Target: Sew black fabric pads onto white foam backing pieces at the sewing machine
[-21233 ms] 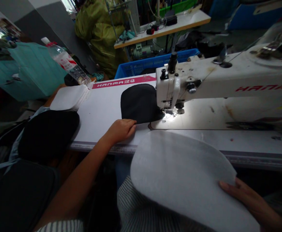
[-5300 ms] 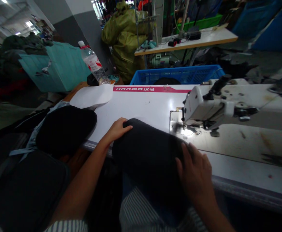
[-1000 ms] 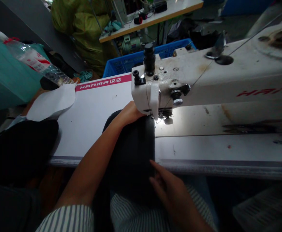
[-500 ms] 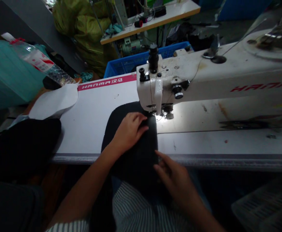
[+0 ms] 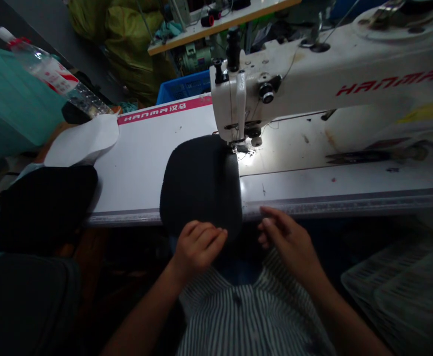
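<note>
A black fabric panel (image 5: 197, 178) with rounded corners lies flat under the presser foot of a white sewing machine (image 5: 225, 113), its near end reaching past the table's front edge. My left hand (image 5: 200, 245) is closed, fingers curled over the panel's near end. The inside of its grip is hidden, so whether it pinches anything cannot be seen. To the right of the panel and apart from it, my right hand (image 5: 288, 240) hovers in front of the table edge. Its index finger and thumb are apart, the other fingers are bent, and it holds nothing visible.
A second black piece (image 5: 49, 205) rests at the table's left end, beside a white sheet (image 5: 84, 141). Behind them leans a plastic bottle (image 5: 58, 76). Dark scissors or snips (image 5: 360, 156) lie under the machine arm. A blue crate (image 5: 184, 86) stands beyond the table.
My left hand has come off the panel near the needle and drawn back toward my body. My right hand has left the panel's right edge and shifted right. The view has tilted down.
</note>
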### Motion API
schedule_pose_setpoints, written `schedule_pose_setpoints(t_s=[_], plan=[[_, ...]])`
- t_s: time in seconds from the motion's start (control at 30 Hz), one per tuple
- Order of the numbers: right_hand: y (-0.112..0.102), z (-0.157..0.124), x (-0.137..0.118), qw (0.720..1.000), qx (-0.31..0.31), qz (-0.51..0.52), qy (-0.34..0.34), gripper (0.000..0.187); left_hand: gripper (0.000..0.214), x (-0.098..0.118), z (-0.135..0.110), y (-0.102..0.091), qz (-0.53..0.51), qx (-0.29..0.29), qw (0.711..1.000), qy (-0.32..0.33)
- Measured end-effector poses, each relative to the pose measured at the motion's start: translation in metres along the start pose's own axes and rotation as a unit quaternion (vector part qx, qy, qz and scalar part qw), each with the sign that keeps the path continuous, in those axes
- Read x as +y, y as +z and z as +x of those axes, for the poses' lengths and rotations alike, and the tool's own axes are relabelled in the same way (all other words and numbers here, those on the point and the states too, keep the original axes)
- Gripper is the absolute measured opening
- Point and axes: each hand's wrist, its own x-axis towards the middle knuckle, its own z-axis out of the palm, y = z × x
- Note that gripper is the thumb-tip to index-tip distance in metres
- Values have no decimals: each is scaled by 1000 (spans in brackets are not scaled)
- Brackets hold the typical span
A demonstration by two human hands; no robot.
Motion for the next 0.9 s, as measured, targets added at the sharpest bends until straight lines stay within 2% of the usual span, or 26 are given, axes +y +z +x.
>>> schedule_pose_setpoints(t_s=[0.4,0.47,0.5,0.53,0.57,0.6,0.67,0.73,0.8,0.9], plan=[[9,-14,6,997,-32,-56,-43,46,22,-5,5,2,28,-58,997,36],[9,-15,8,992,-33,-94,-81,41,23,-5,6,1,31,-68,996,40],[10,-15,9,984,-29,-129,-121,37,23,-5,6,1,31,-71,996,42],[10,-14,9,968,-20,-178,-177,35,23,-5,7,0,29,-72,996,44],[11,-13,9,940,-9,-237,-244,33,23,-4,7,-1,28,-72,996,46],[12,-12,9,900,4,-301,-314,34,23,-4,7,-2,27,-73,996,48],[16,-8,7,803,29,-415,-427,37,23,-3,8,-5,26,-79,995,48],[19,-4,6,728,48,-475,-492,37,22,-5,11,-8,16,-99,994,49],[23,1,5,698,53,-489,-520,32,21,-9,17,-9,-20,-123,992,32],[25,5,7,698,43,-483,-527,30,38,-24,32,-1,-54,-151,986,-39]])
